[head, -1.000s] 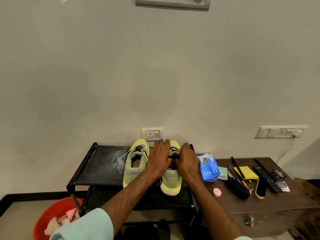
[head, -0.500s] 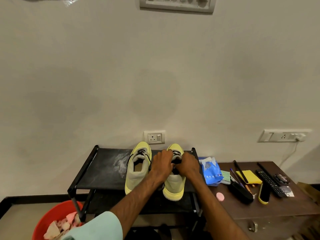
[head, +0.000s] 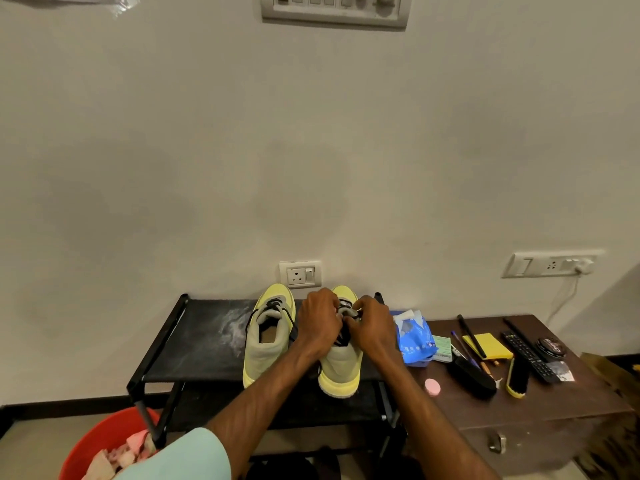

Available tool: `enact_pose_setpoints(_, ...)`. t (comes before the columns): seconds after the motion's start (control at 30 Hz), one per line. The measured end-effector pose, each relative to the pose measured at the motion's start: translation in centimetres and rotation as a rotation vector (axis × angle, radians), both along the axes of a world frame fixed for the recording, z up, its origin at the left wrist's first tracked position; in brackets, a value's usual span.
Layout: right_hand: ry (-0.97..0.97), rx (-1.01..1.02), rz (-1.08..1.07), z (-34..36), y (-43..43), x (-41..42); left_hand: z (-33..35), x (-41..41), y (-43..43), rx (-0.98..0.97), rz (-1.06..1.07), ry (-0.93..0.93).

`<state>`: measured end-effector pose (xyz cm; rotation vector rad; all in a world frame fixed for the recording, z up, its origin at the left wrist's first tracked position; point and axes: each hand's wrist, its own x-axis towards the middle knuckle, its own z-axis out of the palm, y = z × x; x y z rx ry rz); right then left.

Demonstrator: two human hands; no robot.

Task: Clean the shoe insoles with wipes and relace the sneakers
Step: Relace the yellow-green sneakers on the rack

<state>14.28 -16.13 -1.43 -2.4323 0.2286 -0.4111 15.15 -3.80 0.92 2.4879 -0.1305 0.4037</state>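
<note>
Two yellow-and-grey sneakers stand side by side, heels toward me, on a black shoe rack (head: 194, 344). The left sneaker (head: 268, 337) has black laces threaded and an open mouth. Over the tongue of the right sneaker (head: 341, 367), my left hand (head: 320, 322) and my right hand (head: 372, 323) meet, fingers curled and pinching its black lace. The lace itself is mostly hidden by my fingers. A blue wipes pack (head: 414, 336) lies just right of the shoes.
A brown cabinet top (head: 588, 396) to the right holds two brushes (head: 472, 374), a remote (head: 528, 355), a yellow pad (head: 488, 346), a polish tin (head: 550, 346), pens and a pink disc (head: 432, 386). A red tub (head: 104, 441) with used wipes sits on the floor at lower left.
The view has tilted up slightly, so the rack sits lower in frame. Both hands stay on the right sneaker's lace, fingers shifting a little.
</note>
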Motion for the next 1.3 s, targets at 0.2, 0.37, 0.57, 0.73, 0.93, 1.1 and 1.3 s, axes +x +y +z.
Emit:
enact_pose_setpoints(0.2, 0.053, -0.051, -0.033, 0.3, 0.3, 0.3, 0.4, 0.4, -0.9, -0.019, -0.072, 0.011)
enact_pose_setpoints(0.37, 0.065, -0.070, -0.021, 0.3, 0.5, 0.5, 0.1, 0.6, -0.5, 0.052, -0.114, -0.034)
enact_pose_setpoints(0.57, 0.029, -0.053, 0.048, -0.2, 0.2, 0.5, -1.1, 0.2, 0.5, 0.119, -0.142, -0.038)
enact_pose_setpoints(0.73, 0.033, -0.048, 0.074, -0.4, -0.1, 0.4, -1.8, -0.7, 0.8, 0.099, -0.208, -0.028)
enact_pose_setpoints(0.93, 0.046, -0.011, 0.067, -0.3, 0.6, -0.9, -0.8, -1.6, 2.9, 0.042, -0.249, -0.030)
enact_pose_setpoints(1.1, -0.067, -0.069, 0.071, 1.5, 2.1, -2.9, 0.3, -2.7, 5.8, -0.001, -0.228, -0.085)
enact_pose_setpoints(1.3, -0.220, 0.023, 0.198, 4.1, 5.9, -4.8, 1.5, -3.7, 10.3, -0.005, -0.097, -0.146)
